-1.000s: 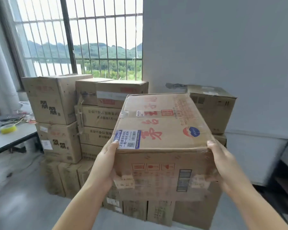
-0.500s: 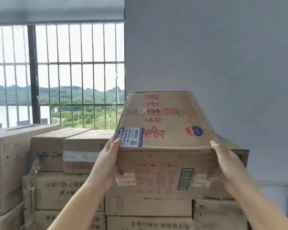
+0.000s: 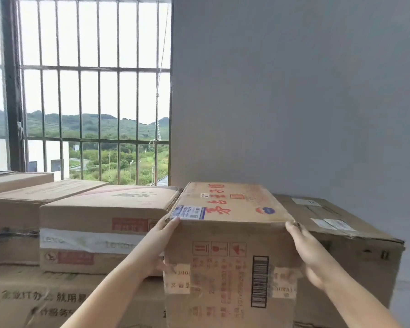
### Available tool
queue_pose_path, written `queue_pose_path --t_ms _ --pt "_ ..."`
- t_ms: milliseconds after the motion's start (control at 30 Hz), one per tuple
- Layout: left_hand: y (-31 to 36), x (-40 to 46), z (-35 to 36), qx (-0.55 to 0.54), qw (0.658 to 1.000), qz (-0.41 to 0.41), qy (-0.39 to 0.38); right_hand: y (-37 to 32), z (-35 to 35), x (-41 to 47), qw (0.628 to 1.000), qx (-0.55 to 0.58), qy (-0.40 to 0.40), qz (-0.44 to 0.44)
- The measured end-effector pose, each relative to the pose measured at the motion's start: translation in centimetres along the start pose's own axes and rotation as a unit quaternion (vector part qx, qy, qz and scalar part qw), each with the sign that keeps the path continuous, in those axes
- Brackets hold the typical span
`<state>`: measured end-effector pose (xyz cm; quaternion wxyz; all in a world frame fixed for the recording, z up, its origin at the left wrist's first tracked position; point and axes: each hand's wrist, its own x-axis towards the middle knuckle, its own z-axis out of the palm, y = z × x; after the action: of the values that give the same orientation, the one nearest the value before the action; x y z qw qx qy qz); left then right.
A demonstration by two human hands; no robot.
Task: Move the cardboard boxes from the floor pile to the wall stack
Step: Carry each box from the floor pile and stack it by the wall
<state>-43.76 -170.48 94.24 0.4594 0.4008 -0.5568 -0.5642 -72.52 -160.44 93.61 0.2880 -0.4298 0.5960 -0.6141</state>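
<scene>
Between two top boxes of the wall stack [image 3: 109,209], the cardboard box [image 3: 227,245] has been lowered from chest height; left hand [image 3: 161,245] and right hand [image 3: 310,254] are clamped on its sides; placement is judged nearly complete.

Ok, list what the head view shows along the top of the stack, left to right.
Plain box → taped box → left hand → held box → right hand → box by the wall.
</scene>
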Motion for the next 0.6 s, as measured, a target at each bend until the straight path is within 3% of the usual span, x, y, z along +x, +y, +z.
queue_pose_path --t_ms 67,167,267,367,600 --pt "-0.5 2.4 -0.3 0.107 0.993 0.048 0.013 0.3 -0.2 2.2 0.998 -0.056 -0.024 -0.014" --pt "-2.2 4.5 -0.1 0.302 0.941 0.131 0.079 0.8 -0.2 3.7 0.976 -0.212 -0.038 -0.042" --pt "-5.1 4.9 -0.2 0.357 0.898 0.22 0.13 3.2 -0.4 4.0 0.947 -0.311 -0.028 -0.08" --pt "-6.7 6.5 -1.1 0.388 0.864 0.291 0.134 5.4 -1.0 4.2 0.934 -0.348 -0.034 -0.071" --pt "-4.8 12.5 -2.4 0.599 0.754 0.228 0.144 5.6 0.8 8.4 0.904 -0.419 -0.016 -0.087"
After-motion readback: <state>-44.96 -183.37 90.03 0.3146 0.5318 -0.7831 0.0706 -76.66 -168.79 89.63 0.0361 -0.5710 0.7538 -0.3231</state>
